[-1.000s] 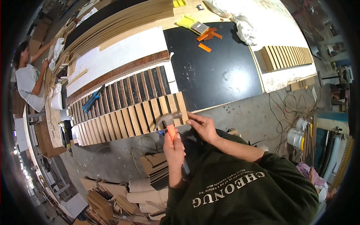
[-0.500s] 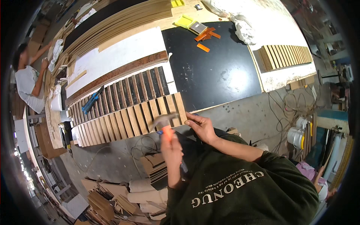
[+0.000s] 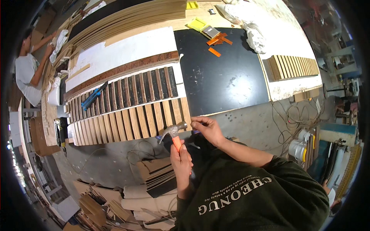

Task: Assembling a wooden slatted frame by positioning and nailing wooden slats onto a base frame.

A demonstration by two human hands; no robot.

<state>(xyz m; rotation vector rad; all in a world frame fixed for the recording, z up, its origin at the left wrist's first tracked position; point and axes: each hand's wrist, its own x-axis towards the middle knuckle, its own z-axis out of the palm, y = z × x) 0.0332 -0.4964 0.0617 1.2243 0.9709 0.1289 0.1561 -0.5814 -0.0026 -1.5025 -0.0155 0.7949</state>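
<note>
From where I stand, the person in the dark green sweatshirt (image 3: 250, 196) is bent over the near edge of the table (image 3: 283, 34), left hand (image 3: 182, 159) clenched around the orange-and-dark handle of a claw hammer (image 3: 176, 141). The hammer's metal head shows over the right end of a row of light wooden slats (image 3: 133, 123), its claw turned to the left; I can't tell whether the face touches the wood. The right hand (image 3: 208, 130) is at the near right corner of that same row, thumb and fingers drawn together by the last slat, though I can't make out whether that grip has anything in it. Just behind the light row lies a row of dark slats (image 3: 140, 86), with a blue-handled tool (image 3: 91, 101) resting across its left part, and beyond them runs a long reddish-brown strip (image 3: 135, 68). To the right spreads a black panel (image 3: 219, 73), with loose orange strips (image 3: 214, 52) by an open yellow case (image 3: 197, 24) at its far edge. A crumpled white plastic bag (image 3: 254, 38) sits near them, and another slatted block (image 3: 295, 67) stands farther right. Over on the left, a co-worker (image 3: 27, 77) in a pale shirt reaches toward the table.
</note>
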